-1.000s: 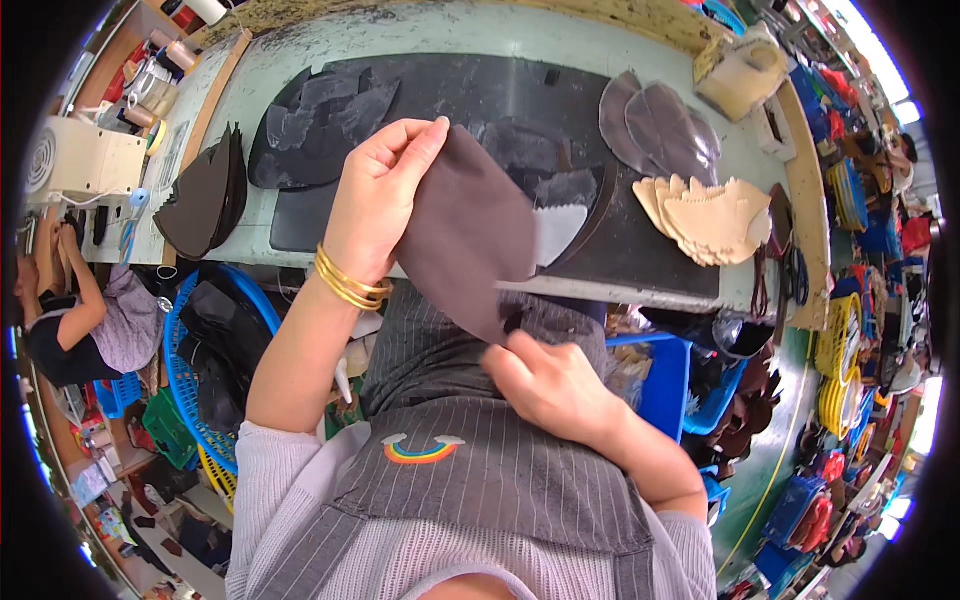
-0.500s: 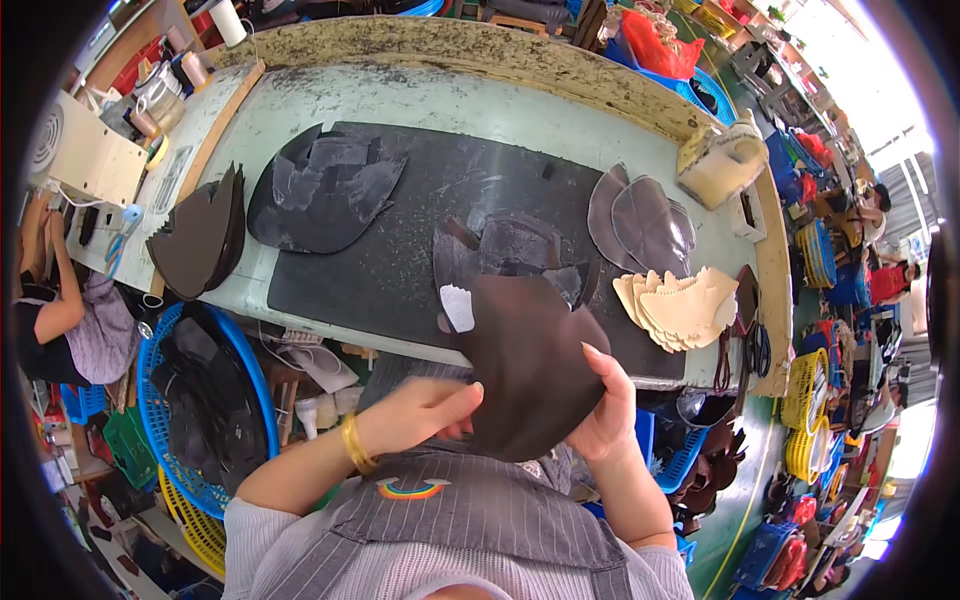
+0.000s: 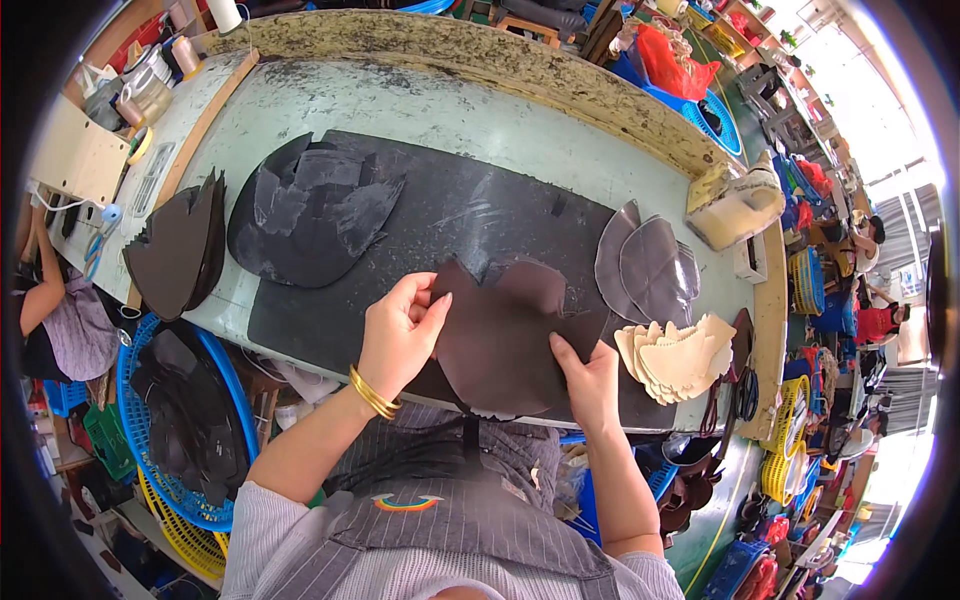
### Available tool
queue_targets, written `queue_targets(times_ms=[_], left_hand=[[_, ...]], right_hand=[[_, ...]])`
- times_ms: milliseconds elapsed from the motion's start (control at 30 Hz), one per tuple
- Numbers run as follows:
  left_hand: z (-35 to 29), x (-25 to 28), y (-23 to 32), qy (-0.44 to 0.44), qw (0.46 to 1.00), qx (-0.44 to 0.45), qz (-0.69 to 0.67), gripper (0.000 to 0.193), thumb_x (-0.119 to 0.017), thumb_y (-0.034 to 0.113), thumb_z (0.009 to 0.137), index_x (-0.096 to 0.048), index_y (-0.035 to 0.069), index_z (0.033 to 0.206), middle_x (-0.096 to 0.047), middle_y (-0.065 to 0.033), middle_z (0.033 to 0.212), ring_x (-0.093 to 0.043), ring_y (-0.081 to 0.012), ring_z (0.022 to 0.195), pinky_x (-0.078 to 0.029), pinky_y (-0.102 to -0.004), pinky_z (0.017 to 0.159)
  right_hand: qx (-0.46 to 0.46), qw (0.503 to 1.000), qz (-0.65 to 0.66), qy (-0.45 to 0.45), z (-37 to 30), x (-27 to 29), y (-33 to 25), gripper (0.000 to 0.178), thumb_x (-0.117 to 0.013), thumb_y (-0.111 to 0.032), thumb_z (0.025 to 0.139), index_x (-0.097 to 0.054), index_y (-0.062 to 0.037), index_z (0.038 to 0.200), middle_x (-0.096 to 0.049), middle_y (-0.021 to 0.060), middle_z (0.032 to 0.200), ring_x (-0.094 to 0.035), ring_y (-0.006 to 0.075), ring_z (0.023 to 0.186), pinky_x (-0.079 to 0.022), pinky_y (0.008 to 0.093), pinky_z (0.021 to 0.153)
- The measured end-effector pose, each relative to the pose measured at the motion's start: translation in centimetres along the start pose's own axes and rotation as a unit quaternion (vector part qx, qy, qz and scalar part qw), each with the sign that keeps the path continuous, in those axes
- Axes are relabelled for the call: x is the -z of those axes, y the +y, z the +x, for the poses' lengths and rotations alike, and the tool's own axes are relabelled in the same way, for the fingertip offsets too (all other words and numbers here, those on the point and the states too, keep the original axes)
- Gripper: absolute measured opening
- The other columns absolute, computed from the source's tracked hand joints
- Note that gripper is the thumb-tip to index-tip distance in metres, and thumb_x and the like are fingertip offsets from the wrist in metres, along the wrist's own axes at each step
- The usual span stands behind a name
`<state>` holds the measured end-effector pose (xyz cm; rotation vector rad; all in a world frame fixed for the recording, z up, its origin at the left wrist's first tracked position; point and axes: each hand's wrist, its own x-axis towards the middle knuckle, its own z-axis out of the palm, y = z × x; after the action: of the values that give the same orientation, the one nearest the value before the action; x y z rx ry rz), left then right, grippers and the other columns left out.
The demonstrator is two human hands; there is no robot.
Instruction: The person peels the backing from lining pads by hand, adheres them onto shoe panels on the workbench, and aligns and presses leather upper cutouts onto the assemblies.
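Observation:
A dark brown leather piece (image 3: 500,350) with a notched far edge is held over the near side of the black mat (image 3: 450,215). My left hand (image 3: 398,335) pinches its left edge between thumb and fingers. At its right side my right hand (image 3: 585,385) grips the edge, thumb on top and fingers hidden underneath. Farther left on the mat lie dark rounded pieces (image 3: 320,210) with greyish smeared patches. To the right of the held piece are cream scalloped pieces (image 3: 680,355) in a fanned stack, with dark glossy curved pieces (image 3: 650,265) behind them.
Brown notched pieces (image 3: 170,255) are stacked at the table's left. A yellowed plastic container (image 3: 735,205) stands by the raised right border. Scissors (image 3: 745,395) lie at the right edge. A blue basket (image 3: 135,400) of dark pieces is at lower left, near another person's arm (image 3: 45,285).
The leather piece has moved away from my body and now shows its notched edge at the far side. My left hand has moved up onto its left edge; my right hand has shifted slightly.

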<state>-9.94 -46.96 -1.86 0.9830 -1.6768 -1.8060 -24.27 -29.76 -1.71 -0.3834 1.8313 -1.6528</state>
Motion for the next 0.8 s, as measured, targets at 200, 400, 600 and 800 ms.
queue_targets(times_ms=[200,400,600,800], left_hand=[[-0.2,0.7,-1.9,-0.01,0.999,-0.029,0.024,0.024,-0.062,0.003,0.086,-0.053,-0.001,0.108,-0.062,-0.0045,0.088,-0.059,-0.0061,0.071,-0.05,-0.0184,0.059],[0.2,1.2,-0.7,-0.029,0.995,0.054,-0.085,0.025,-0.064,0.0,0.083,-0.054,-0.002,0.105,-0.06,-0.0038,0.086,-0.058,-0.0067,0.071,-0.05,-0.0198,0.065],[0.0,2.2,-1.5,-0.069,0.996,0.044,-0.047,0.027,-0.065,0.0,0.082,-0.053,0.001,0.107,-0.058,-0.0011,0.088,-0.055,-0.0044,0.075,-0.048,-0.0192,0.065],[-0.6,1.7,-1.8,-0.057,0.997,0.027,0.04,0.027,-0.066,-0.001,0.081,-0.053,0.002,0.105,-0.055,0.0008,0.087,-0.051,-0.0028,0.073,-0.046,-0.0163,0.065]], right_hand=[[0.016,0.997,-0.075,-0.013,0.3,0.2,0.4,0.014,-0.063,-0.011,0.087,-0.064,0.0036,0.088,-0.067,0.0036,0.078,-0.059,0.0074,0.069,-0.047,0.0221,0.062],[-0.025,0.999,-0.036,-0.012,0.5,0.6,0.2,0.013,-0.065,-0.009,0.086,-0.065,0.0037,0.089,-0.067,0.0043,0.081,-0.059,0.0071,0.07,-0.047,0.0218,0.062],[-0.014,0.999,-0.039,-0.016,0.3,0.6,0.8,0.012,-0.065,-0.008,0.086,-0.065,0.0037,0.089,-0.066,0.0029,0.08,-0.058,0.006,0.07,-0.047,0.021,0.062],[-0.014,0.999,-0.033,-0.004,0.0,0.4,0.9,0.013,-0.066,-0.008,0.085,-0.065,0.0041,0.09,-0.066,0.0015,0.079,-0.056,0.0049,0.07,-0.046,0.0201,0.063]])
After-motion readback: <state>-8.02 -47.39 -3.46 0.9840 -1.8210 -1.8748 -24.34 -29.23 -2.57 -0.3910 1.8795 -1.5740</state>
